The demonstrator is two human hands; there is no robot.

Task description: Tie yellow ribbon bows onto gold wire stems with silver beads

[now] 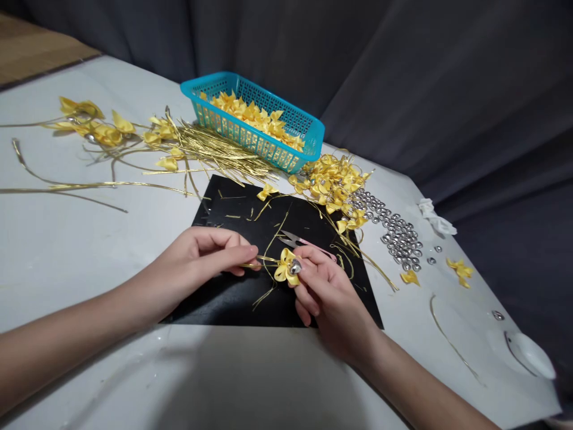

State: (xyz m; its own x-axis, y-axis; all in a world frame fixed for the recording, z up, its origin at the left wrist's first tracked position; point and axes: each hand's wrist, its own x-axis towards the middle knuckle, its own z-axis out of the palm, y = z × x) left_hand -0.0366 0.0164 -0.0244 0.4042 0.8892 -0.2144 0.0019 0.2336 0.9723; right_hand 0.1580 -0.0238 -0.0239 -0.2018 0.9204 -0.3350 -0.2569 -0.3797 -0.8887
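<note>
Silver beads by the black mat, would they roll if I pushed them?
Probably: the silver beads look small, rounded and shiny, so they'd likely scatter and slip from fingers. Each seems light; strays lie apart from the pile.

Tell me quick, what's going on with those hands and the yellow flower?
Left hand pinching gold wire. Right hand gripping yellow ribbon flower, silver bead at centre. Scissors lie on black mat just behind, wire scraps around.

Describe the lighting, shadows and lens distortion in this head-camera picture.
Head view: soft, even light; a faint broad shadow crosses the white table near the bottom edge; the wide lens bows the table's edges; the left hand, right hand and yellow ribbon flower between them are sharp.
</note>
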